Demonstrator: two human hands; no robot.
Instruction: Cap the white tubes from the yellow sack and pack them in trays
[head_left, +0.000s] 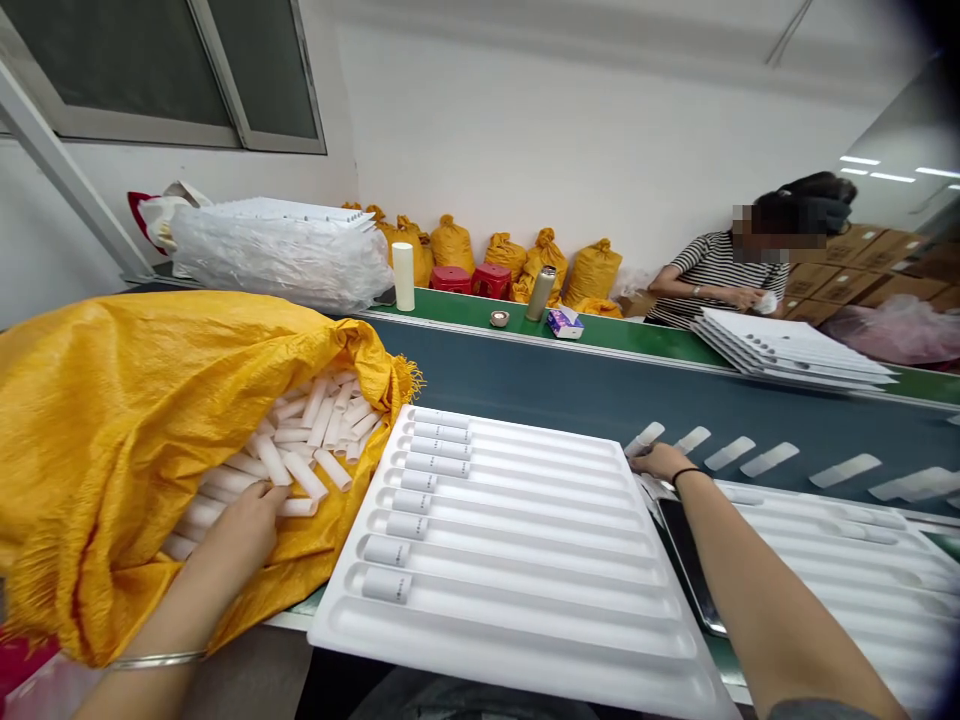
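My left hand (241,535) reaches into the open mouth of a yellow woven sack (112,430) and rests on the heap of white tubes (307,440) inside; its fingers curl over the tubes, and what they grip is hidden. My right hand (660,462) rests at the far right corner of a white grooved tray (540,600), fingers closed near a white tube (645,438) on the belt. The tray's left end holds several white tubes (420,500), one per groove.
A dark conveyor belt (570,385) carries a row of white tubes (772,458) to the right. More trays (862,570) lie at right. Across the belt a person in a striped shirt (712,275) works beside stacked trays (795,350). Yellow sacks (540,260), a bottle (541,292) and a white cylinder (403,276) stand behind.
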